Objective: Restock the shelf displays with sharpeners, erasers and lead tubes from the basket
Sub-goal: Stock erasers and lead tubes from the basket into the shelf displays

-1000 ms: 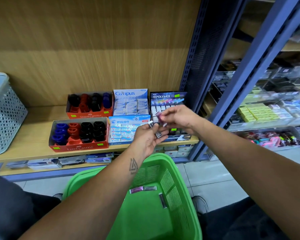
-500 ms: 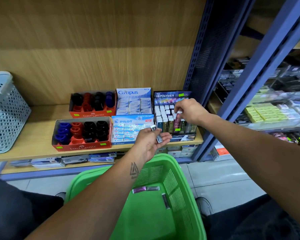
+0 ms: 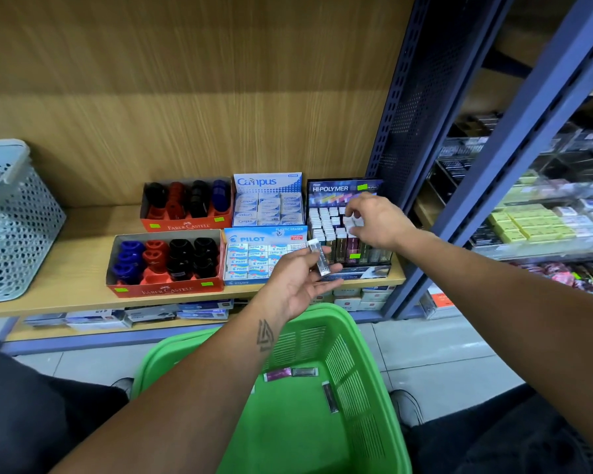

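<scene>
**Lead tubes: feeding the Hi-Polymer display**

Green basket (image 3: 374, 388) nearest, three lead tubes (image 3: 277, 374) left inside. Left hand (image 3: 300, 280) palm-up as a staging tray; clear tube (image 3: 319, 258) lies across its loosely curled fingers (image 3: 326, 268). Farther, right hand (image 3: 374, 222) fingertips curl onto the tube caps in the display (image 3: 339, 227), likely seating one.

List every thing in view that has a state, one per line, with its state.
left hand: palm up, holds a clear lead tube loosely
right hand: over the Hi-Polymer display, fingertips at the tube caps
Hi-Polymer display: nearly full, tubes upright
green basket: three lead tubes lying on the bottom
front Faber-Castell box: one front slot empty
Pilot eraser box: open, stocked
Campus eraser box: open, stocked
</scene>
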Tool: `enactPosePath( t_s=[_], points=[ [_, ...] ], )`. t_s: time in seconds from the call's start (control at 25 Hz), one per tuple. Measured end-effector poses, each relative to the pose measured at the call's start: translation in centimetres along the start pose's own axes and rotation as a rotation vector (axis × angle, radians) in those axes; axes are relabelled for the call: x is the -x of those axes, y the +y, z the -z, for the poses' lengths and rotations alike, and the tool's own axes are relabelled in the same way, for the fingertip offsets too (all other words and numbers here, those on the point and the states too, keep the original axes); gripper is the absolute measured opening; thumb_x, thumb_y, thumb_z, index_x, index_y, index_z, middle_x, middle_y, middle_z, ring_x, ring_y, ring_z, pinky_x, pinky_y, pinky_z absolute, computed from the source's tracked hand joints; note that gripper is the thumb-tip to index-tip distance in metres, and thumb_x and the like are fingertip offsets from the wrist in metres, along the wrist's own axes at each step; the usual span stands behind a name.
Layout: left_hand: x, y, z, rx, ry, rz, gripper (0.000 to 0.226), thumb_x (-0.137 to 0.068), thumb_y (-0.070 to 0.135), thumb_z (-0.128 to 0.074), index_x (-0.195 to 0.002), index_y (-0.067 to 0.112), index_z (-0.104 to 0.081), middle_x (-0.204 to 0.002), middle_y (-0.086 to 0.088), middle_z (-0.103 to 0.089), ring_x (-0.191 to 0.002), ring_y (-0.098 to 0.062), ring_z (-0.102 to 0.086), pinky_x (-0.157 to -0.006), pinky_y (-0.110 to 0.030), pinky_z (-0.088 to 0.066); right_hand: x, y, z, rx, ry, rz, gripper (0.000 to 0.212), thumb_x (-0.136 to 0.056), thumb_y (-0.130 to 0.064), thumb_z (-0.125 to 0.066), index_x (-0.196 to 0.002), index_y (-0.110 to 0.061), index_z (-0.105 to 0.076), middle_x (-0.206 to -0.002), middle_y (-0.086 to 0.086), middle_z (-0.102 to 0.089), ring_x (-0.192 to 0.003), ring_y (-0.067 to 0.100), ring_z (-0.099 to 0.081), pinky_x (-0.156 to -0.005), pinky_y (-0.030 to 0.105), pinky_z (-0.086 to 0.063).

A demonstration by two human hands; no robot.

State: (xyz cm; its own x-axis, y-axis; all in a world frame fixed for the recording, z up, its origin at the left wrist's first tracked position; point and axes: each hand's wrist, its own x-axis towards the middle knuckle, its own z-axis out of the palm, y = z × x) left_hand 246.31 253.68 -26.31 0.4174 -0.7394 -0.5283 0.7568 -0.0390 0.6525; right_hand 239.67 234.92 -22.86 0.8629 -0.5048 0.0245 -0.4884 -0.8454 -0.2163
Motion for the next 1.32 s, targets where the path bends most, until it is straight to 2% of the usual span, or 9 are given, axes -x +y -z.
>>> enactPosePath(
  t_s=[0.12,0.24,0.4,0.52,0.72,0.88,1.08,1.24,1.32],
  points=[
    [0.2,0.2,-0.6,-0.019,0.018,-0.049,0.026,-0.102,0.007,-0.049,-0.126,-0.001,-0.055,-0.13,-0.014,-0.057,-0.087,-0.041,-0.072,-0.067,-0.038,-0.063,0.4,-1.6,2.2,-0.602,-0.091,-0.1,0.017,-0.086,-0.019,-0.077,-0.098,-0.009,-0.072,-0.087,0.002,-0.072,-0.073,0.008,-0.065,-0.068,0.025,-0.051],
    [0.1,0.7,-1.8,-0.133,0.042,-0.166,0.017,-0.099,0.002,-0.055,-0.114,-0.005,-0.056,-0.118,-0.013,-0.06,-0.077,-0.034,-0.071,-0.069,-0.032,-0.063,1.2,-2.9,3.8,-0.767,-0.218,-0.017,0.018,-0.085,-0.013,-0.078,-0.102,-0.006,-0.075,-0.092,0.014,-0.075,-0.074,0.012,-0.067,-0.07,0.025,-0.056],
    [0.2,0.7,-3.1,-0.355,0.032,-0.283,0.012,-0.097,0.001,-0.057,-0.108,-0.004,-0.061,-0.095,-0.006,-0.061,-0.072,-0.03,-0.07,-0.08,-0.033,-0.06,1.8,-2.9,5.0,-0.725,-0.209,0.043,0.021,-0.083,-0.003,-0.078,-0.103,0.0,-0.073,-0.082,0.014,-0.07,-0.068,0.011,-0.066,-0.068,0.021,-0.055],
    [-0.2,0.3,-3.2,-0.416,0.05,-0.244,0.024,-0.096,-0.006,-0.055,-0.12,-0.007,-0.053,-0.1,-0.016,-0.062,-0.078,-0.032,-0.071,-0.077,-0.034,-0.062,1.5,-1.7,5.4,-0.641,-0.168,-0.024,0.011,-0.084,-0.001,-0.075,-0.095,0.002,-0.072,-0.079,0.011,-0.071,-0.064,0.011,-0.068,-0.064,0.021,-0.054],
    [-0.4,-0.2,-1.2,-0.441,0.14,-0.142,0.018,-0.094,-0.011,-0.052,-0.107,0.001,-0.057,-0.113,-0.025,-0.062,-0.073,-0.029,-0.071,-0.072,-0.038,-0.062,0.8,1.8,4.7,-0.113,-0.106,-0.134,0.004,-0.087,-0.008,-0.074,-0.086,-0.008,-0.07,-0.079,0.006,-0.071,-0.068,0.014,-0.07,-0.061,0.019,-0.048],
    [-0.5,-0.6,-0.1,-0.45,0.173,-0.106,0.017,-0.095,-0.011,-0.051,-0.106,-0.001,-0.059,-0.107,-0.023,-0.065,-0.072,-0.029,-0.07,-0.07,-0.038,-0.062,0.9,2.7,3.8,-0.084,-0.089,-0.172,0.014,-0.089,-0.003,-0.07,-0.08,-0.012,-0.064,-0.068,-0.002,-0.065,-0.064,0.013,-0.07,-0.061,0.022,-0.052],
    [-0.4,-0.7,-0.4,-0.46,0.166,-0.097,0.016,-0.095,-0.011,-0.05,-0.102,0.0,-0.059,-0.1,-0.021,-0.065,-0.072,-0.029,-0.069,-0.069,-0.037,-0.063,1.0,3.0,3.4,-0.068,-0.047,-0.165,0.011,-0.09,0.0,-0.066,-0.082,-0.009,-0.065,-0.076,0.004,-0.068,-0.064,0.015,-0.072,-0.074,0.035,-0.061],
    [-0.3,-0.9,-0.4,-0.474,0.17,-0.093,0.015,-0.095,-0.011,-0.05,-0.1,-0.001,-0.06,-0.099,-0.022,-0.065,-0.069,-0.028,-0.069,-0.069,-0.037,-0.062,1.2,2.9,3.7,-0.062,0.009,-0.19,0.011,-0.087,-0.001,-0.066,-0.082,-0.01,-0.067,-0.078,0.002,-0.066,-0.077,0.022,-0.071,-0.078,0.039,-0.06],
    [-0.2,-0.9,-0.3,-0.483,0.172,-0.091,0.014,-0.095,-0.01,-0.051,-0.1,-0.001,-0.061,-0.097,-0.021,-0.065,-0.067,-0.027,-0.069,-0.068,-0.037,-0.062,1.1,2.6,4.3,-0.128,-0.038,-0.235,0.01,-0.086,-0.001,-0.068,-0.082,-0.01,-0.068,-0.076,0.003,-0.069,-0.071,0.019,-0.073,-0.075,0.037,-0.061]
  ],
)
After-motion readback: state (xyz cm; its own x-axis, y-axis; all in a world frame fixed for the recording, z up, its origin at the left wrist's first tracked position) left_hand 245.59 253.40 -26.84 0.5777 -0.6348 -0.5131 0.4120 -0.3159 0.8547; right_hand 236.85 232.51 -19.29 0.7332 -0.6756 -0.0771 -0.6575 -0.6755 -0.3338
